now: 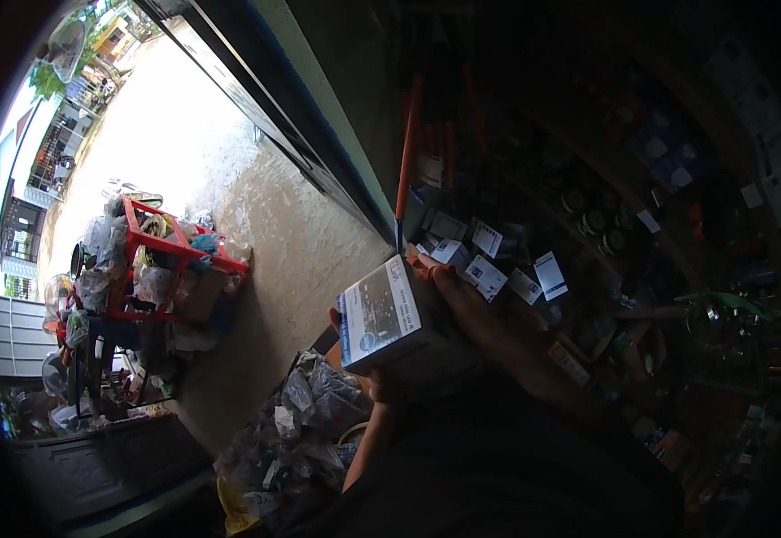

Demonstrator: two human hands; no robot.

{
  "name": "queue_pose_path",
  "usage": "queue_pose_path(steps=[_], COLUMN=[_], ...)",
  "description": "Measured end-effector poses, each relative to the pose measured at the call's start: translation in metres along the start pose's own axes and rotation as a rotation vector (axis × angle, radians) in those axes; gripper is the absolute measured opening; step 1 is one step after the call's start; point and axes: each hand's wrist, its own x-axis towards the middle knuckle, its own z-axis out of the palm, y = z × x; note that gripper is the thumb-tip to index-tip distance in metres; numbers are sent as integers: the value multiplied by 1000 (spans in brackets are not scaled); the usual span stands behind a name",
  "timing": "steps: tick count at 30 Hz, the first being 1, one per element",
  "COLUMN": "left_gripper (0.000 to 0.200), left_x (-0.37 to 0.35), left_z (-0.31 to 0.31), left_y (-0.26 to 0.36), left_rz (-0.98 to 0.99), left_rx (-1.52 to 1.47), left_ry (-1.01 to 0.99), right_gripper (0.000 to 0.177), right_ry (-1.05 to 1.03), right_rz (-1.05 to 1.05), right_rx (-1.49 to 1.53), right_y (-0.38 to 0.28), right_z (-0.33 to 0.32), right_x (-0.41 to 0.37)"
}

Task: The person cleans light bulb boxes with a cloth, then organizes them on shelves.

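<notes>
A printed cardboard box is held up in front of my body, its picture side turned to the left and lit by the doorway. My left hand grips it from below, with fingertips showing at its left edge. At the upper right corner, the fingers of my right hand are curled over the box. The box looks closed, and its far sides are dark. Just beyond my right hand lie several small boxes with white labels.
To the left stands a red rack loaded with bagged goods. Plastic bags are piled below my left hand. An orange pole leans by the door frame. Dark shelves of goods fill the right side.
</notes>
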Motion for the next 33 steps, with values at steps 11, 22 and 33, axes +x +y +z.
queue_pose_path(steps=[11, 22, 33], left_gripper=[66, 102, 96], left_x=[40, 26, 35], left_z=[-15, -27, -23], left_y=[-10, -3, -21], left_rz=[-112, -228, -236], left_rx=[-169, 392, -12], left_ry=[68, -170, 84], right_gripper=[54, 58, 56], right_ry=[-22, 149, -75], right_rz=[-236, -4, -292], right_rx=[-202, 121, -164], right_y=[13, -18, -26], right_z=[26, 28, 38], right_x=[-44, -12, -29])
